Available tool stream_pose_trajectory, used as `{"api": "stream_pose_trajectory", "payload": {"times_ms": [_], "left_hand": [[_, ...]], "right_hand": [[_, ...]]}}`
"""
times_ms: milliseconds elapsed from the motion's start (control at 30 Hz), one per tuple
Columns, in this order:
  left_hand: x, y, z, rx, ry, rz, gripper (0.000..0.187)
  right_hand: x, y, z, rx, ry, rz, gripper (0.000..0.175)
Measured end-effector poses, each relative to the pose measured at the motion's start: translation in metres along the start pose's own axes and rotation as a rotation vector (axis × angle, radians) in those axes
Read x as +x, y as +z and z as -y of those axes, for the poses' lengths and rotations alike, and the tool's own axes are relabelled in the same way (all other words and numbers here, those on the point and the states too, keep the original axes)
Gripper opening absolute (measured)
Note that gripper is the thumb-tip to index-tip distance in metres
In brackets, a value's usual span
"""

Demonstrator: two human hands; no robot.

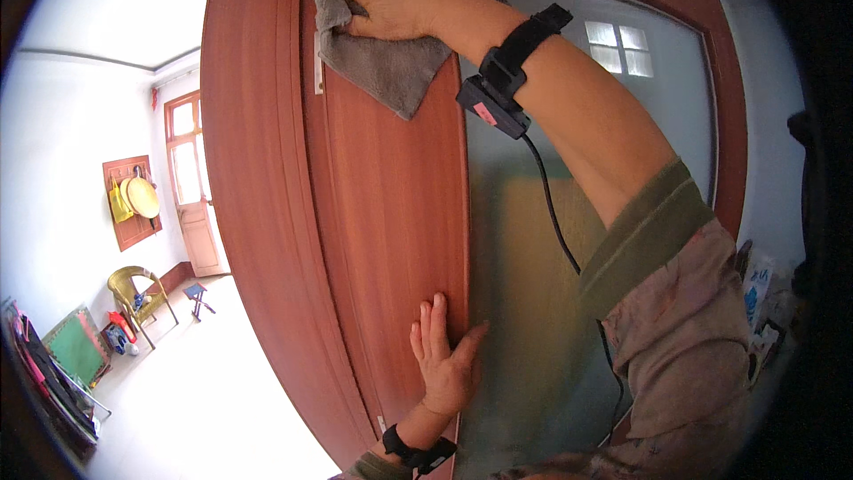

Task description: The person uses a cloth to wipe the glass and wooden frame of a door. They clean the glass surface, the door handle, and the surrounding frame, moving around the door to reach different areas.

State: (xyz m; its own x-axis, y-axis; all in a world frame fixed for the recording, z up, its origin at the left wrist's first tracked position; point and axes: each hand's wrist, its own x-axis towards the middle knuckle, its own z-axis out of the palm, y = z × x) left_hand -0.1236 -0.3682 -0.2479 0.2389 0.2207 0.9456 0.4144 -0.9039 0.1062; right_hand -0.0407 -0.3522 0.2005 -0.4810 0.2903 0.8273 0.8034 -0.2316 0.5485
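Note:
High on a reddish-brown wooden door (393, 213), my right hand (400, 3) presses a grey cloth (400, 77) with fingers spread over it. The cloth bunches around the fingers, and one corner hangs down over the wood. Lower on the same wooden upright rests my left hand (448, 367), empty, its thumb apart and reaching to the edge of the frosted glass pane (533, 347). Each wrist wears a black strap with a small device; a black cable (550, 187) runs down from the right one.
A metal hinge (318, 67) sits beside the cloth at the door's edge. Left of the wooden frame (260, 180) a bright room opens, with a wicker armchair (136, 297), a folding stool (198, 297), a green board (76, 350) and a wall rack (130, 237). Plastic bags (756, 287) are at far right.

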Motion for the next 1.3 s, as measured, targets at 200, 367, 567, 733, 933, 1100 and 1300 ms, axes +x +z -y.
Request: {"api": "stream_pose_trajectory", "payload": {"times_ms": [200,367,567,733,933,1100,1300], "left_hand": [[0.013,-0.002,0.006,-0.011,0.011,-0.027,0.033],[0.020,-0.006,0.002,-0.048,-0.014,-0.039,0.033],[0.027,-0.005,0.002,-0.063,0.023,-0.095,0.030],[0.025,-0.002,0.014,-0.103,0.050,-0.053,0.027],[0.033,0.000,0.017,-0.038,0.047,-0.103,0.026],[0.041,-0.005,0.013,-0.073,0.029,-0.092,0.023],[0.043,-0.002,0.019,-0.043,0.036,-0.107,0.021]], "right_hand": [[-0.042,-0.005,0.039,0.059,-0.053,0.080,0.075],[-0.090,-0.011,0.062,0.183,-0.155,0.316,0.080],[-0.163,-0.002,0.112,0.380,-0.288,0.534,0.078],[-0.195,0.008,0.127,0.418,-0.450,0.236,0.080],[-0.157,0.014,0.101,0.212,-0.371,0.172,0.083],[-0.094,0.024,0.065,0.056,-0.128,-0.043,0.076],[-0.046,-0.006,0.027,0.265,0.160,0.094,0.082]]}}
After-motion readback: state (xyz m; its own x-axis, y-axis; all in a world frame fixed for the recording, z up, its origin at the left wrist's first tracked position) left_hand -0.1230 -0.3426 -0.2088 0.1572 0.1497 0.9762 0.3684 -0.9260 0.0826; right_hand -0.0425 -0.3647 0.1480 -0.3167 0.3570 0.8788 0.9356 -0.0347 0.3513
